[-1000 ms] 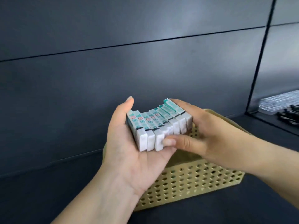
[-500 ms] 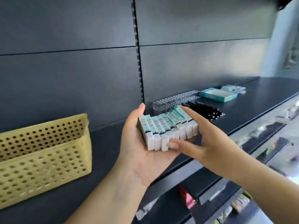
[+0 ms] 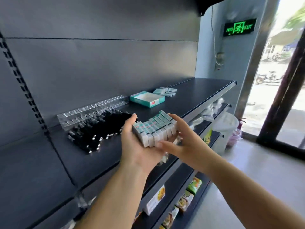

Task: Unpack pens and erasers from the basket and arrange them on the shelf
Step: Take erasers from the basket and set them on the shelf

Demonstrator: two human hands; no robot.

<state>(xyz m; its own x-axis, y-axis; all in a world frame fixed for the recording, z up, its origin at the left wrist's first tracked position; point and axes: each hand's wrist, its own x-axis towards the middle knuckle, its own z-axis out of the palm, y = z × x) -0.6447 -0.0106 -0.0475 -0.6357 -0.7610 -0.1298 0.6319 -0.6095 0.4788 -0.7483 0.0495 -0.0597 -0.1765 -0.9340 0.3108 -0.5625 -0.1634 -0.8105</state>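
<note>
A row of several white erasers [image 3: 155,128] in teal sleeves lies across the palm of my left hand [image 3: 137,146], thumb at the row's far left end. My right hand [image 3: 184,139] clamps the row from the right and front. Both hands hover just above the front edge of the black shelf [image 3: 198,91]. On the shelf, left of my hands, lies a heap of black pens [image 3: 97,131] before a clear acrylic pen rack [image 3: 92,111]. Farther back stand an open teal eraser box [image 3: 146,98] and a few loose erasers [image 3: 165,91]. The basket is out of view.
Lower shelves [image 3: 178,192] under my arms carry packaged snacks. A white bucket [image 3: 226,128] stands on the floor at the shelf's right end, by a glass door with a dark frame [image 3: 283,90]. A green exit sign [image 3: 239,27] hangs on the wall.
The view has swung right along the shelf, away from the yellow basket, which has left the frame. Both hands carried the eraser row with them, now past the pens.
</note>
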